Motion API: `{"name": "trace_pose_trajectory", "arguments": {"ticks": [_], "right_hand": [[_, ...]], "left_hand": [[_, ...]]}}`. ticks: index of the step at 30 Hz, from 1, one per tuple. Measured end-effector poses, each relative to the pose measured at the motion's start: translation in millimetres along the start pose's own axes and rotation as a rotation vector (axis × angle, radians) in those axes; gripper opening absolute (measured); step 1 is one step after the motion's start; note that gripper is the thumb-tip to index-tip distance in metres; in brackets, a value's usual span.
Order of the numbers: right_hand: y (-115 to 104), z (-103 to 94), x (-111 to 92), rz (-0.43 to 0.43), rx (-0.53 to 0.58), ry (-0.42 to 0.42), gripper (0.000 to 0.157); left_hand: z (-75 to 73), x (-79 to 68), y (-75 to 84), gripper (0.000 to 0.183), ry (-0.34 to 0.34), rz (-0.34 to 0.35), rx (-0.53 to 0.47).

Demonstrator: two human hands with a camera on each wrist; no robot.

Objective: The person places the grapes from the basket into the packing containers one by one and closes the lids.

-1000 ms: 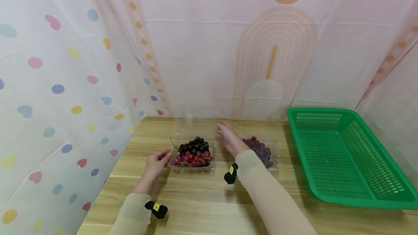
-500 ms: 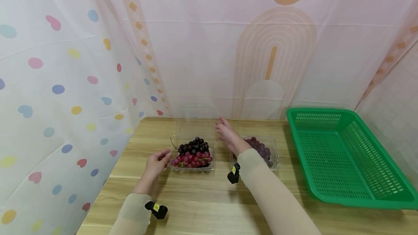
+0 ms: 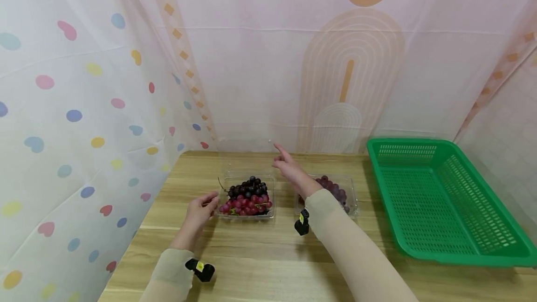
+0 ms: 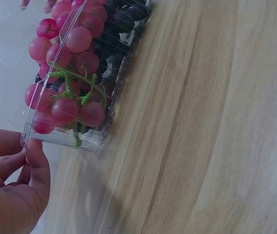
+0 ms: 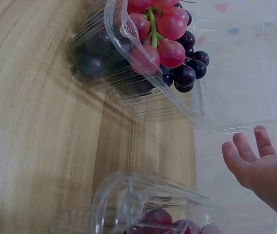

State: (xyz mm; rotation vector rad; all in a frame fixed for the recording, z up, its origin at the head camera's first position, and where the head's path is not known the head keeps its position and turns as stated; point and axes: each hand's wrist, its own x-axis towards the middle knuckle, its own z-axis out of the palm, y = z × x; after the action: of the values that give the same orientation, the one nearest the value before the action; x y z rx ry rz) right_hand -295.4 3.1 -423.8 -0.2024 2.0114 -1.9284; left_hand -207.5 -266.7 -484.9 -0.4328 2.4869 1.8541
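A clear plastic clamshell box (image 3: 248, 217) holds red grapes (image 3: 247, 205) in front and black grapes (image 3: 248, 188) behind, its transparent lid (image 3: 245, 157) raised at the back. My left hand (image 3: 199, 211) pinches the box's front left rim between thumb and fingers, as the left wrist view shows. By the lid's right edge is my right hand (image 3: 293, 171), its index finger stretched toward the lid's upper corner. In the right wrist view, the other fingers (image 5: 246, 147) are loosely extended near the lid's edge; contact is hard to tell.
A second clear clamshell box (image 3: 354, 199) with purple grapes (image 3: 335, 191) sits to the right, partly hidden by my right arm. Farther right stands a green plastic basket (image 3: 396, 227). Patterned curtains (image 3: 260, 73) hang behind and beside the wooden table (image 3: 251, 260).
The lid has swung up a little and looks wider. My right hand has shifted slightly left and away, with its index finger now stretched out. The left hand has stayed put.
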Motion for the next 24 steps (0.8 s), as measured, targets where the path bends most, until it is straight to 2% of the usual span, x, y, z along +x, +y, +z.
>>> {"name": "trace_pose_trajectory", "arguments": {"ticks": [14, 18, 24], "right_hand": [[-7.4, -0.3, -8.9, -0.076, 0.030, 0.015, 0.052], [-8.4, -2.8, -14.0, -0.093, 0.012, 0.003, 0.048], [-8.6, -4.2, -21.9, -0.109, -0.042, 0.028, 0.033]], "left_hand": [[-0.8, -3.5, 2.8, 0.037, -0.001, -0.010, -0.015], [-0.7, -3.3, 2.9, 0.038, -0.003, -0.012, -0.013], [-0.4, -1.9, 2.1, 0.038, -0.004, -0.012, -0.018]]}}
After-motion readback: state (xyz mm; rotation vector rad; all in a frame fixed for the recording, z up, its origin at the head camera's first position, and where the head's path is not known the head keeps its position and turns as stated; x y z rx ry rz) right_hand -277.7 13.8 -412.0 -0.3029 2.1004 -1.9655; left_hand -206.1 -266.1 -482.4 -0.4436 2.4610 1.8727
